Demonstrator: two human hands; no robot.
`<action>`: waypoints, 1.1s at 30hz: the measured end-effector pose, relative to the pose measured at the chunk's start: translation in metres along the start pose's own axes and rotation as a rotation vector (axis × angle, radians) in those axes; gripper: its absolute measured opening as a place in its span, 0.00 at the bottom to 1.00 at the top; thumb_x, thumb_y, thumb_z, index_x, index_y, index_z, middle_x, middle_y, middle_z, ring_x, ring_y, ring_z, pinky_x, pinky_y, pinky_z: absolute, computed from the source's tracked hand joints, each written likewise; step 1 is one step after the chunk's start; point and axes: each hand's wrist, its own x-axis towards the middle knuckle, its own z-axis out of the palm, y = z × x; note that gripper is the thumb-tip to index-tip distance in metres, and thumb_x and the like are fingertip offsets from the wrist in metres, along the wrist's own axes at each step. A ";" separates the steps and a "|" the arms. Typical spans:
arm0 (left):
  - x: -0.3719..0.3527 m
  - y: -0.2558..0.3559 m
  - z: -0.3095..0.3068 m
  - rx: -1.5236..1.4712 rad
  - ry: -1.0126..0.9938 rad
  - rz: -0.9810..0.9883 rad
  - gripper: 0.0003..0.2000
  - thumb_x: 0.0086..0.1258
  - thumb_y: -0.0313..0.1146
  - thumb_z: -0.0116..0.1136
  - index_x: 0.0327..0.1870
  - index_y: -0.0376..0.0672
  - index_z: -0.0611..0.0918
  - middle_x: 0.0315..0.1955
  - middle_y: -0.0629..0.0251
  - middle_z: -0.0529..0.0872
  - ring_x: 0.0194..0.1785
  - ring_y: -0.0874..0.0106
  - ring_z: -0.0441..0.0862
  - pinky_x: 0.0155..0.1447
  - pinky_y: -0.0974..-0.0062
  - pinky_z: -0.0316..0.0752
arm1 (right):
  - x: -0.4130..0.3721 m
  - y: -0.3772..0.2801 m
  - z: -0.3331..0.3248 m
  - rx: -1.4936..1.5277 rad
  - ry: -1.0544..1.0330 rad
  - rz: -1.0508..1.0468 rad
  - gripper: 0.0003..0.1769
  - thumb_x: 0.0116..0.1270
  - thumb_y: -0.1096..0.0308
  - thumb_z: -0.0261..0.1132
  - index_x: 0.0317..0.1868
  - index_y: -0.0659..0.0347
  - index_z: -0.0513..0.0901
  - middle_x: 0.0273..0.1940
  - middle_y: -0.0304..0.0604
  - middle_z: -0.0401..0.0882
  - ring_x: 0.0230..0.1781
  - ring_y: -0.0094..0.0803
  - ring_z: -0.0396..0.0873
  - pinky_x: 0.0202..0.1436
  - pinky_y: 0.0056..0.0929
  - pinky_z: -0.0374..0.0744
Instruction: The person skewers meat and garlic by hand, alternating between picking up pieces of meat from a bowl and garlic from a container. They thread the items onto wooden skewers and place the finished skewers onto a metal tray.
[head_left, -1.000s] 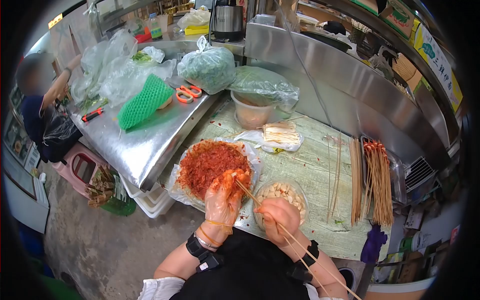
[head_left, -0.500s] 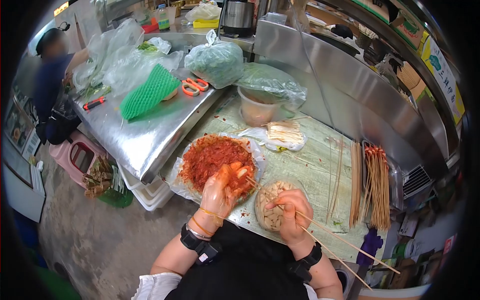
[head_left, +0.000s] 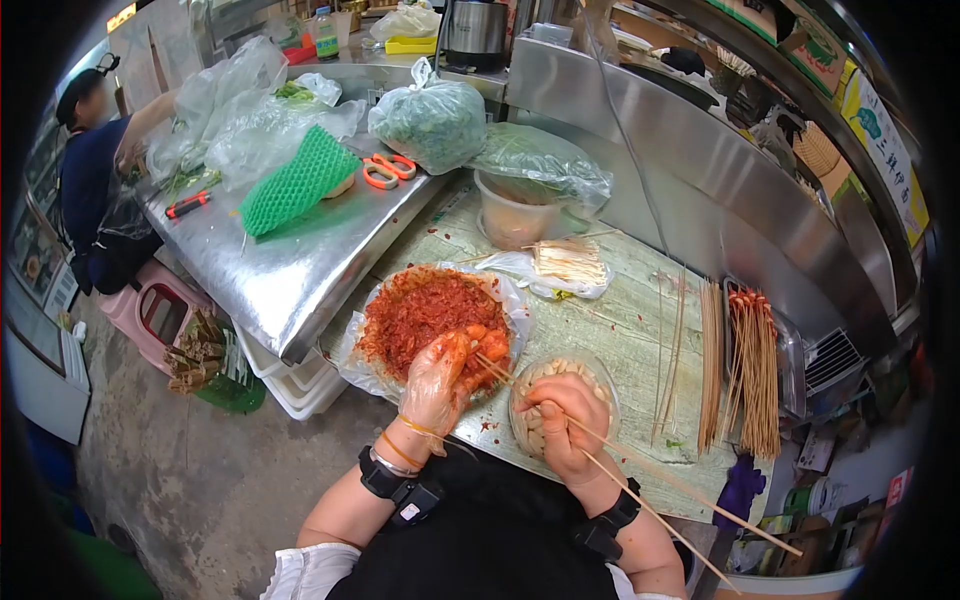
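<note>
Gripping two long, thin wooden skewers (head_left: pixel 690 489) in your closed right hand (head_left: pixel 572 420), tips right at the red-coated bits (head_left: pixel 492 345) in your curled, clear-gloved left hand (head_left: pixel 437 380), over the plastic-lined bowl (head_left: pixel 516 308) of chunky red mix (head_left: pixel 425 312), round tub (head_left: pixel 616 402) of pale pieces (head_left: pixel 529 434) kinda tucked under your right.

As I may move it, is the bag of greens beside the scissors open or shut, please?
Shut: the bag beside the scissors is bunched tight at its neck, ends sticking up.
</note>
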 end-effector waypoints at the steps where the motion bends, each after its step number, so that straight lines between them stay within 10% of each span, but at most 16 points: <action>1: 0.000 0.000 0.000 0.001 -0.001 0.000 0.17 0.74 0.37 0.50 0.55 0.33 0.72 0.50 0.50 0.80 0.54 0.58 0.79 0.59 0.57 0.76 | 0.001 0.000 -0.001 -0.034 -0.032 -0.056 0.05 0.67 0.74 0.57 0.42 0.64 0.76 0.34 0.47 0.79 0.30 0.36 0.80 0.35 0.29 0.78; 10: 0.002 -0.010 0.001 0.051 0.048 0.139 0.13 0.74 0.34 0.49 0.52 0.35 0.74 0.46 0.54 0.81 0.50 0.63 0.81 0.57 0.62 0.78 | -0.001 -0.003 0.014 -0.133 -0.052 -0.044 0.24 0.68 0.76 0.57 0.61 0.66 0.60 0.32 0.49 0.80 0.29 0.33 0.81 0.34 0.30 0.78; 33: -0.002 -0.007 0.003 0.070 0.002 0.126 0.13 0.73 0.31 0.49 0.54 0.33 0.73 0.46 0.56 0.81 0.47 0.65 0.81 0.53 0.69 0.79 | 0.013 0.000 0.034 -0.262 -0.065 -0.012 0.27 0.59 0.75 0.66 0.59 0.61 0.70 0.36 0.47 0.75 0.29 0.36 0.78 0.32 0.30 0.76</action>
